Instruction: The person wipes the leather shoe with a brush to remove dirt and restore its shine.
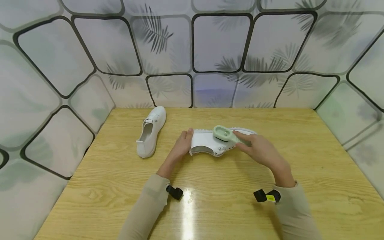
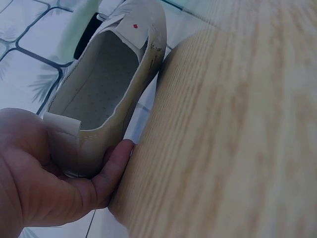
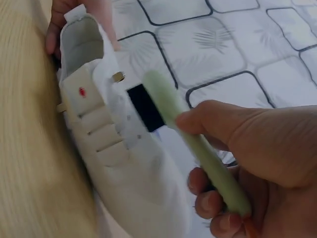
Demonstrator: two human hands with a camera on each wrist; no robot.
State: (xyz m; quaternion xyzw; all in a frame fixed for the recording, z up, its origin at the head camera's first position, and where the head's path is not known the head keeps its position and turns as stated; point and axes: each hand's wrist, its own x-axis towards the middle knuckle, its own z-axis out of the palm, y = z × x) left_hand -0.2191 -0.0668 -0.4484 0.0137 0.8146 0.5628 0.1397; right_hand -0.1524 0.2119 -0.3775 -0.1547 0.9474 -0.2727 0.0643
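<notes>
A white shoe lies on its side on the wooden table, its opening facing the person and its toe to the right. My left hand grips the heel, with thumb and fingers around its back in the left wrist view. My right hand holds a pale green brush by its handle. The brush head overlaps the shoe's upper side in the head view. Black bristles face the shoe's side near the lace holes in the right wrist view. A small red mark shows on the tongue.
Another white shoe stands upright on the table to the left, toe pointing away. The wooden table ends at the back against a wall covering with dark outlines and leaf patterns. Black wrist cameras sit at both cuffs.
</notes>
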